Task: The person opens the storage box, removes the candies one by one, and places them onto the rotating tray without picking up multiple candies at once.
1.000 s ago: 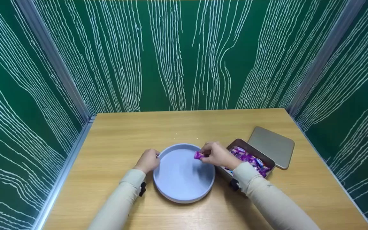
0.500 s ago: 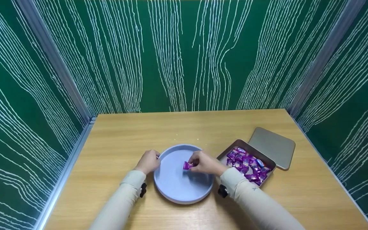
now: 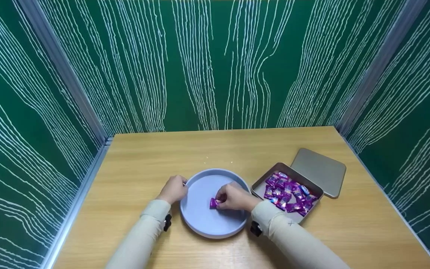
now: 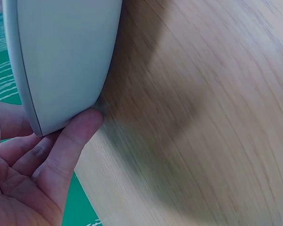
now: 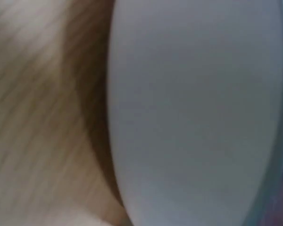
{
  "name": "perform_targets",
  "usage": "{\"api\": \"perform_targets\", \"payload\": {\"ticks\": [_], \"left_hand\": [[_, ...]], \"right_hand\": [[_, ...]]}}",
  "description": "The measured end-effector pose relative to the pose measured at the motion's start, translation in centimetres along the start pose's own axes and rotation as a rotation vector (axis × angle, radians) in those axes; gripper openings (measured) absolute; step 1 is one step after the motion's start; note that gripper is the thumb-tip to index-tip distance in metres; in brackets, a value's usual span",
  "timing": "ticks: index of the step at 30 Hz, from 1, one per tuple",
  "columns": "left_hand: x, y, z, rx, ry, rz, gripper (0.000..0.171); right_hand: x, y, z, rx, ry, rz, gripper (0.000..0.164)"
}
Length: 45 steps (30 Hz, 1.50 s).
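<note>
A round, pale blue tray with a raised rim [image 3: 190, 224] sits on the table before me. My left hand [image 3: 173, 188] grips its left edge; in the left wrist view the thumb and fingers [image 4: 68, 146] pinch the tray's wall [image 4: 68, 56]. Inside the tray, low over its floor, my right hand [image 3: 233, 198] pinches a purple wrapped candy [image 3: 213, 203]. Whether the candy touches the floor I cannot tell. The right wrist view is mostly filled by the tray's outer wall [image 5: 193, 108], and the right fingers are hidden there.
Right of the tray stands an open metal tin [image 3: 258, 183] with many purple wrapped candies [image 3: 287, 190] in it. Its flat lid [image 3: 321, 170] lies behind it at the right. Green walls with white lines [image 3: 192, 67] enclose the wooden table [image 3: 155, 149] at the back and sides.
My right hand has carried the candy from the tray's upper right rim, leftward and down to the tray's middle. The left hand keeps its grip on the rim.
</note>
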State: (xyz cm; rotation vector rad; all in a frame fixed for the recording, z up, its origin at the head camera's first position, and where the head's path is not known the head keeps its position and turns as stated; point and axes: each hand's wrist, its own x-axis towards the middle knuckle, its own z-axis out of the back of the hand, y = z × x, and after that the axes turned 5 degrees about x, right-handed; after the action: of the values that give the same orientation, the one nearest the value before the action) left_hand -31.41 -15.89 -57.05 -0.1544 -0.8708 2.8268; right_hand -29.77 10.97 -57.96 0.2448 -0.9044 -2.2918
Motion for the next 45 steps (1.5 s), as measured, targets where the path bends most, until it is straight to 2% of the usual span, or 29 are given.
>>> {"api": "perform_targets", "payload": {"ticks": [13, 20, 24, 31, 37, 45], "left_hand": [[-0.1, 0.1, -0.2, -0.004, -0.010, -0.012, 0.022], [-0.1, 0.2, -0.3, 0.005, -0.011, -0.007, 0.021], [-0.1, 0.1, -0.3, 0.010, -0.006, 0.004, 0.025], [-0.1, 0.2, -0.3, -0.008, 0.010, 0.028, 0.024], [-0.1, 0.2, -0.1, -0.025, 0.018, 0.036, 0.025], [0.0, 0.1, 0.1, -0.028, 0.018, 0.021, 0.023]], "right_hand": [[-0.2, -0.5, -0.7, -0.019, 0.013, 0.001, 0.017], [-0.6, -0.1, 0.0, -0.009, -0.001, 0.027, 0.026], [-1.0, 0.1, 0.8, 0.007, -0.018, 0.031, 0.031], [-2.0, 0.4, 3.2, 0.062, -0.035, -0.015, 0.040], [-3.1, -0.2, 5.7, 0.104, -0.075, 0.002, 0.038], [-5.4, -2.1, 8.7, 0.162, -0.181, -0.045, 0.032]]}}
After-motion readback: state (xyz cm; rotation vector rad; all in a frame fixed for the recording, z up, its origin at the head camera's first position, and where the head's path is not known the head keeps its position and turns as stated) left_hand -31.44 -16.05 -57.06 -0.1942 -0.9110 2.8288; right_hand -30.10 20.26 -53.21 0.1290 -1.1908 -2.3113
